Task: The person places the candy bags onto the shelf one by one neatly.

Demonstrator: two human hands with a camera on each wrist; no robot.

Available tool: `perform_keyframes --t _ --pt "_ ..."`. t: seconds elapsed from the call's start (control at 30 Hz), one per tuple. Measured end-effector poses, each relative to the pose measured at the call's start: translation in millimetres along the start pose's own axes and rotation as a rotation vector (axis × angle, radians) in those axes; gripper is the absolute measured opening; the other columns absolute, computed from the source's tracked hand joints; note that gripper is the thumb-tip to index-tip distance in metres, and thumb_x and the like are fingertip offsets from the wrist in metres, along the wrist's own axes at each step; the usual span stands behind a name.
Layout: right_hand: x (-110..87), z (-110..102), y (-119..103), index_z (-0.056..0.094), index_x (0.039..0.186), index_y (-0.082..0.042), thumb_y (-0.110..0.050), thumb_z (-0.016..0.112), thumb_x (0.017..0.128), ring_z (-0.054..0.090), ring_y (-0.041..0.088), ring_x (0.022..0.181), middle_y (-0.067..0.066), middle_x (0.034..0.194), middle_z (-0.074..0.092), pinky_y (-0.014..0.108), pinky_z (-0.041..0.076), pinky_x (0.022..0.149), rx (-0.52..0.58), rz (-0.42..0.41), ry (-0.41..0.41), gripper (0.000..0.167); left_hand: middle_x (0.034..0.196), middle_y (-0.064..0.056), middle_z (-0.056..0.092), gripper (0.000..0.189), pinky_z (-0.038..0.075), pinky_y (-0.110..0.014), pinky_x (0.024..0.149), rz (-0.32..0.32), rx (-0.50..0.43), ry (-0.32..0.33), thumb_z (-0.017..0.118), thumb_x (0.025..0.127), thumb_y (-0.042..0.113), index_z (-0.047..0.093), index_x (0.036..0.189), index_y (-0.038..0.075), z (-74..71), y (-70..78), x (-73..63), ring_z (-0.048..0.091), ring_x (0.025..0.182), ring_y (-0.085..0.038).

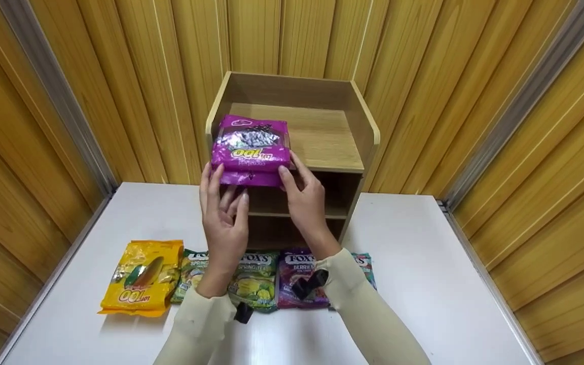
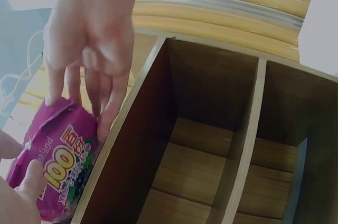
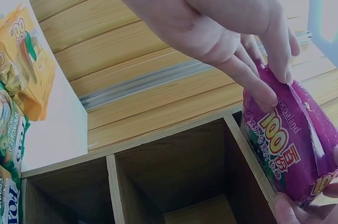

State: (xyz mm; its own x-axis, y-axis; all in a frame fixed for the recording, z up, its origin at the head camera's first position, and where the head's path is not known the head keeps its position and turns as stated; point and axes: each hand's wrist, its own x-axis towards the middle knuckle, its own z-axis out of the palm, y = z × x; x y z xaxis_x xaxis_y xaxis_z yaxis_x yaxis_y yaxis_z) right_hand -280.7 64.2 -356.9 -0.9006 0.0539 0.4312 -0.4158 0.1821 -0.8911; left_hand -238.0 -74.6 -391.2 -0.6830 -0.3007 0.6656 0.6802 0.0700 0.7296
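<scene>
A purple candy bag (image 1: 251, 147) printed "100" lies in the left part of the top shelf of a small wooden shelf unit (image 1: 322, 137), its lower flap over the front edge. My left hand (image 1: 223, 223) touches the bag's lower left corner with straight fingers, its thumb just below the flap. At the lower right corner my right hand (image 1: 306, 200) pinches the bag, thumb on the front and fingers along the side. Both hands show round the bag (image 3: 285, 134) in the right wrist view, and the left wrist view has the left hand (image 2: 95, 49) over one end.
On the white table (image 1: 398, 243) a yellow candy bag (image 1: 142, 279) lies at left. Beside it, several Fox's bags stand in a row, including a green one (image 1: 255, 284) and a purple one (image 1: 292, 274), partly behind my arms. Wood-patterned walls (image 1: 302, 40) enclose the table.
</scene>
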Motion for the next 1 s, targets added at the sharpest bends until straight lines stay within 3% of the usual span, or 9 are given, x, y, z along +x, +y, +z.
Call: perform_keyframes --t 0.13,0.3,0.43,0.63,0.77,0.9,1.0 --pt "1.9 0.5 -1.3 0.048 0.143 -0.017 -0.034 0.056 0.098 0.056 0.018 0.126 0.004 0.148 0.048 0.027 0.053 0.094 0.037 0.006 -0.009 0.049 0.164 -0.008 0.004 0.062 0.049 -0.031 0.1 0.081 0.076 -0.024 0.059 0.093 -0.001 0.035 0.149 0.007 1.7 0.4 -6.2 0.042 0.14 -0.027" --pt "4.0 0.4 -0.9 0.048 0.143 -0.017 -0.033 0.055 0.098 0.063 0.019 0.115 0.006 0.145 0.051 0.025 0.056 0.088 0.037 0.023 -0.013 0.048 0.164 -0.009 0.012 0.067 0.049 -0.028 0.1 0.172 0.29 -0.079 0.063 0.092 0.004 0.032 0.151 0.007 1.6 1.4 -8.4 0.029 0.147 -0.025" --pt "5.5 -0.1 -1.2 0.048 0.143 -0.016 -0.034 0.055 0.098 0.064 0.021 0.114 0.007 0.145 0.051 0.028 0.057 0.087 0.032 0.031 -0.011 0.048 0.162 -0.007 0.02 0.069 0.04 -0.033 0.111 0.173 0.397 -0.163 0.063 0.092 0.009 0.029 0.152 0.01 3.2 2.0 -6.8 0.023 0.149 -0.024" --pt "1.3 -1.2 -1.8 0.048 0.143 -0.018 -0.036 0.055 0.098 0.059 0.016 0.12 0.004 0.144 0.053 0.032 0.054 0.095 -0.003 0.014 -0.006 0.049 0.164 -0.007 0.015 0.078 0.03 -0.04 0.118 0.15 0.491 -0.241 0.069 0.088 0.012 0.026 0.153 0.011 5.7 3.2 -3.6 0.019 0.15 -0.024" --pt "-8.9 -2.3 -4.3 0.049 0.142 -0.013 -0.034 0.055 0.098 0.05 0.018 0.131 0.004 0.145 0.052 0.037 0.048 0.104 -0.152 -0.149 0.067 0.049 0.164 -0.006 0.011 0.081 0.029 -0.042 0.118 0.133 0.506 -0.266 0.07 0.088 0.013 0.024 0.154 0.012 6.8 5.0 -1.5 0.017 0.151 -0.025" --pt "-18.1 -4.1 -4.7 0.056 0.135 -0.008 -0.025 0.057 0.097 0.047 0.022 0.132 0.007 0.145 0.051 0.039 0.043 0.11 -0.354 -0.45 0.141 0.041 0.165 -0.005 0.009 0.083 0.026 -0.044 0.12 0.11 0.51 -0.283 0.071 0.087 0.014 0.022 0.155 0.013 7.5 6.0 1.2 0.015 0.151 -0.025" --pt "-21.4 -6.5 -2.9 0.065 0.124 -0.008 -0.018 0.061 0.095 0.05 0.024 0.13 0.007 0.141 0.055 0.038 0.041 0.11 -0.47 -0.662 0.12 0.031 0.165 -0.005 0.009 0.084 0.025 -0.044 0.12 0.101 0.51 -0.29 0.071 0.087 0.013 0.022 0.155 0.013 7.6 6.7 2.7 0.014 0.151 -0.024"
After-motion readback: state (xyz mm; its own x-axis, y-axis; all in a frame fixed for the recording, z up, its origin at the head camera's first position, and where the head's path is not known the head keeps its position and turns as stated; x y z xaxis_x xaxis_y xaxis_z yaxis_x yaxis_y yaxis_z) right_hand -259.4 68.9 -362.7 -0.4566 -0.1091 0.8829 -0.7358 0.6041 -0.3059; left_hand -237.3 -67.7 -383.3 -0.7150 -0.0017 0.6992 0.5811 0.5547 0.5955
